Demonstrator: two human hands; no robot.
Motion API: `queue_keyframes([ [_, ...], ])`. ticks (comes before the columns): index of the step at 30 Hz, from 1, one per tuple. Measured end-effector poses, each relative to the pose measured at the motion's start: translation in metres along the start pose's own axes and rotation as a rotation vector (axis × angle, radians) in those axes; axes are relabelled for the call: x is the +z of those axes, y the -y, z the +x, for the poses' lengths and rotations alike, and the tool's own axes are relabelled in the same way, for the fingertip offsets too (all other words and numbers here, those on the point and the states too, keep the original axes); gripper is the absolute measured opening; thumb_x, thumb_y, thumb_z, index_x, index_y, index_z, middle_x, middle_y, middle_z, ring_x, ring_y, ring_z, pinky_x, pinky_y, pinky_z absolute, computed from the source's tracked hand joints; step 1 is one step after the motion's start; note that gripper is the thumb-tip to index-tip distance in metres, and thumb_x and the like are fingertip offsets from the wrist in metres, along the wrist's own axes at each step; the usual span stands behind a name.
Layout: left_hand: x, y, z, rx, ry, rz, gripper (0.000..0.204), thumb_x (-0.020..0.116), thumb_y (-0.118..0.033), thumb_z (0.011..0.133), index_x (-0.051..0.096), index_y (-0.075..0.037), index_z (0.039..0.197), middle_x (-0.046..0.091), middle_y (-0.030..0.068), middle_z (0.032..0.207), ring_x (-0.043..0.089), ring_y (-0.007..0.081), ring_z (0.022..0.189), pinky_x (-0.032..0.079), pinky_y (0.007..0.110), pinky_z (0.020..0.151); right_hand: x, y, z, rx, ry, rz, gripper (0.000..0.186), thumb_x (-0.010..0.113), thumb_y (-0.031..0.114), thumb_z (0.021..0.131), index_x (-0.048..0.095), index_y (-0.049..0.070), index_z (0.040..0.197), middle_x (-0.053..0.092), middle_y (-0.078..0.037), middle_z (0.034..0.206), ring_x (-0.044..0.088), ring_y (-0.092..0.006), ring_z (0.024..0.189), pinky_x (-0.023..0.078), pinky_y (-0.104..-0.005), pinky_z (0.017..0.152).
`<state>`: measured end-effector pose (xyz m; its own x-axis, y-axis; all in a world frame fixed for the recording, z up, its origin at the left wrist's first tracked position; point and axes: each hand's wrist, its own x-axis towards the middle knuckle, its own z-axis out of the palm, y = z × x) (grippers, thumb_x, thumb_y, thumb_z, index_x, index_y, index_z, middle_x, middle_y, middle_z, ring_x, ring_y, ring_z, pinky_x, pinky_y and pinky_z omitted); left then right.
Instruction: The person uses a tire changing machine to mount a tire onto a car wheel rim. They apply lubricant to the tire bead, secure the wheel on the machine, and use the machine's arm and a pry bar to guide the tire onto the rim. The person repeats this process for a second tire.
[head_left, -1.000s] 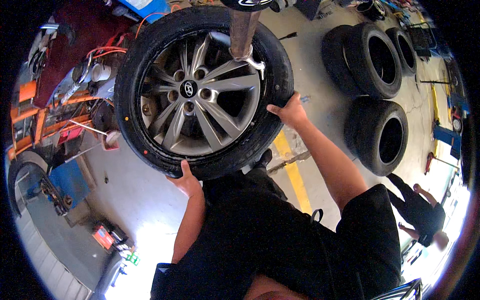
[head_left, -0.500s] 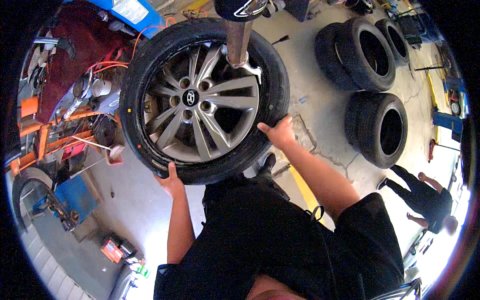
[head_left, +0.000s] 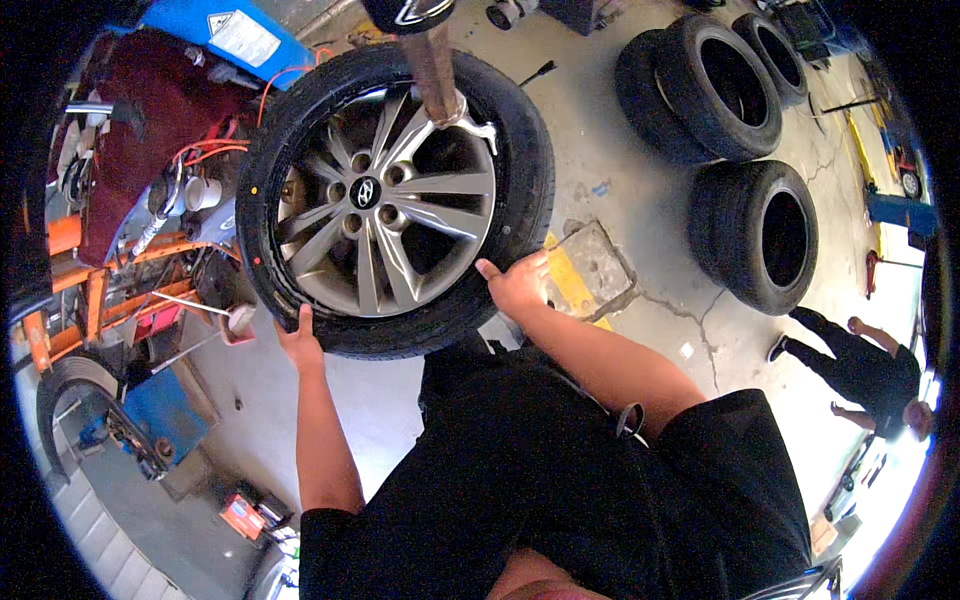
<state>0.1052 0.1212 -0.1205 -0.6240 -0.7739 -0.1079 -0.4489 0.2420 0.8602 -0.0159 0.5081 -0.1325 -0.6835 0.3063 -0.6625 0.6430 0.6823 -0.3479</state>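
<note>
The tyre [head_left: 525, 185] and its alloy rim [head_left: 410, 265] are located before the torso, beneath a vertical post [head_left: 432, 85] that obstructs the view of their far side. Left hand [head_left: 302, 345] and right hand [head_left: 517, 285]: grip closed on the tyre's near edge, thumbs on sidewall. Surroundings: spare tyres [head_left: 722, 90] on the floor, right; orange rack [head_left: 95, 305], left; co-worker [head_left: 875, 370], far right.
</note>
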Motion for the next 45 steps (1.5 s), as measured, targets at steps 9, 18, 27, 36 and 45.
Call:
queue_keyframes([
  [9,-0.017,0.014,0.047,0.040,0.033,0.067,0.072,0.084,-0.027,0.093,0.054,0.006,0.149,0.065,0.0155,0.143,0.063,0.0261,0.124,0.045,0.038,0.113,-0.030,-0.032,0.045,-0.028,0.259,0.273,0.140,0.075,0.078,0.082,0.009,-0.019,0.159,0.044,-0.040,0.155,0.048,-0.0476,0.146,0.042,-0.0488,0.120],
  [18,-0.016,0.010,0.051,-0.017,0.058,0.127,0.076,0.085,-0.031,0.091,0.053,0.007,0.149,0.064,0.0156,0.145,0.061,0.0285,0.130,0.042,0.039,0.116,-0.092,0.006,0.077,-0.244,0.242,0.195,0.114,0.092,0.045,0.080,0.025,-0.008,0.156,0.060,-0.031,0.145,0.064,-0.0434,0.130,0.052,-0.0463,0.110],
  [27,-0.018,-0.024,0.086,0.065,0.162,0.318,0.088,0.081,-0.050,0.092,0.052,0.010,0.149,0.063,0.0192,0.146,0.060,0.0319,0.129,0.042,0.039,0.114,-0.036,-0.015,0.055,-0.154,0.165,0.087,0.127,0.082,0.054,0.087,0.003,-0.018,0.157,0.064,-0.035,0.136,0.065,-0.0463,0.128,0.052,-0.0479,0.109],
  [36,0.033,-0.088,0.032,0.691,-0.279,0.822,0.079,0.081,-0.034,0.091,0.050,-0.002,0.156,0.050,0.0242,0.161,0.049,0.0416,0.147,0.040,0.047,0.122,-0.038,-0.024,0.038,-0.136,0.374,0.232,0.133,0.079,0.066,0.086,0.002,-0.017,0.157,0.055,-0.038,0.146,0.059,-0.0450,0.136,0.049,-0.0476,0.114],
  [45,0.205,-0.133,-0.174,1.099,1.050,0.962,0.099,0.075,-0.046,0.094,0.027,0.000,0.166,0.022,0.0206,0.176,0.019,0.0392,0.163,0.017,0.052,0.133,-0.105,0.027,0.126,-0.324,0.287,0.153,0.150,0.080,0.078,0.075,0.005,-0.023,0.158,0.043,-0.040,0.156,0.048,-0.0450,0.147,0.043,-0.0436,0.120],
])
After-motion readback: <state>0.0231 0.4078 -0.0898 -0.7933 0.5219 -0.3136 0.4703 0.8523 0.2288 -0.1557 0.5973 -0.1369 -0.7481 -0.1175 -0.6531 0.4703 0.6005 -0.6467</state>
